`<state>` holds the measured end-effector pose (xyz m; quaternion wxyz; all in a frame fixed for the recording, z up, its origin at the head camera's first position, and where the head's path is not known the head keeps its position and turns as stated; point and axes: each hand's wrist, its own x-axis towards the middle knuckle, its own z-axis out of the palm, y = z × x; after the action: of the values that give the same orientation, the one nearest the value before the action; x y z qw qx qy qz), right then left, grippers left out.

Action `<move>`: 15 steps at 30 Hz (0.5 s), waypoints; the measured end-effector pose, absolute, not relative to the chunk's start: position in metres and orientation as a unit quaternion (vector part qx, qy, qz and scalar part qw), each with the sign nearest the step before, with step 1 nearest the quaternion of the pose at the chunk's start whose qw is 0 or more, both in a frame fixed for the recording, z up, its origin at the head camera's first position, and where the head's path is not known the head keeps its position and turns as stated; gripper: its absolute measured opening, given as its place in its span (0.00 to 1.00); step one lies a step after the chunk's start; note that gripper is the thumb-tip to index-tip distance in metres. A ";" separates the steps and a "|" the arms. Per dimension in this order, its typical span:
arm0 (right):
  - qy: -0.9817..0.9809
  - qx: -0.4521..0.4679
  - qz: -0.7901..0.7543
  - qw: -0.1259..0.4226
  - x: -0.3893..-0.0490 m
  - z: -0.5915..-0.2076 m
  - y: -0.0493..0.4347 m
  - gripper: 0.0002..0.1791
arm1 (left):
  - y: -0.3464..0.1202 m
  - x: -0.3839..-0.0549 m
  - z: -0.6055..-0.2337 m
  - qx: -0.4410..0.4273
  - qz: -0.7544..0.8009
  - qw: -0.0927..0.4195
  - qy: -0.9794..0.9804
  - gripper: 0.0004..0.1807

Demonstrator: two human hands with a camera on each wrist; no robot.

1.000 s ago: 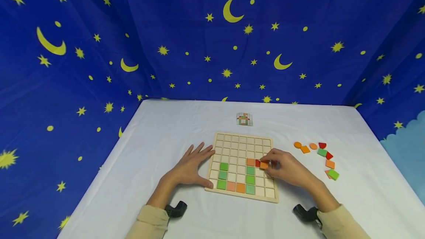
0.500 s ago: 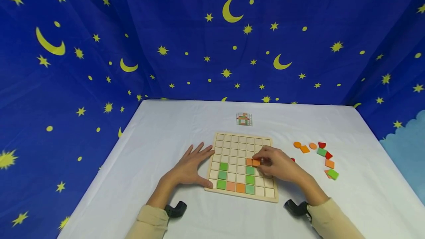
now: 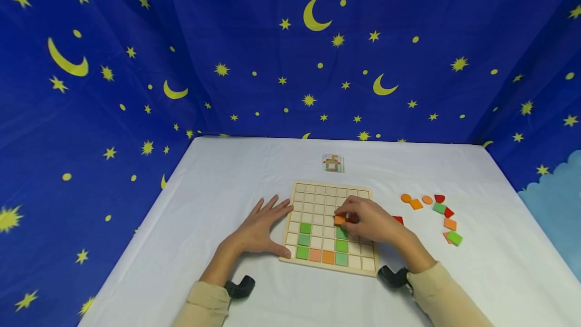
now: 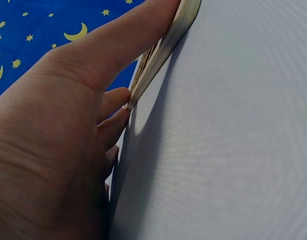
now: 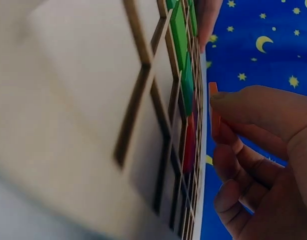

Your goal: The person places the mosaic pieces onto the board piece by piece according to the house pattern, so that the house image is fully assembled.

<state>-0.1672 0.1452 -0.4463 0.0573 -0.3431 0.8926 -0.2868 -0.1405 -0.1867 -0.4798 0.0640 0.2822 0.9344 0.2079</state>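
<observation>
Your right hand (image 3: pixel 369 220): thumb and fingertips pinched on one orange tile (image 3: pixel 339 221), above the grid board (image 3: pixel 320 199); best carried level and released once square to a cell. Your left hand (image 3: pixel 259 228): fingers spread, grasping nothing, board's edge against them, best used as a steady brace. Right-wrist view: gap between pinched tile and board, plus a red tile (image 5: pixel 189 145) beneath your fingers, mostly hidden in head view.

In my head view, a white counter (image 3: pixel 245 165) adjoins blue drapery (image 3: pixel 263 9) printed with yellow moons (image 3: pixel 310 17) and stars (image 3: pixel 459 64).
</observation>
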 end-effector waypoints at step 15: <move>0.894 -0.360 -0.260 0.059 -0.174 -0.447 0.131 0.13 | -0.186 -0.140 -0.477 0.279 0.203 0.069 0.936 0.66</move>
<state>-0.1737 0.1315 -0.4474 0.0589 -0.3600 0.8940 -0.2602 -0.1403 -0.1864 -0.4772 0.0688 0.2786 0.9362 0.2027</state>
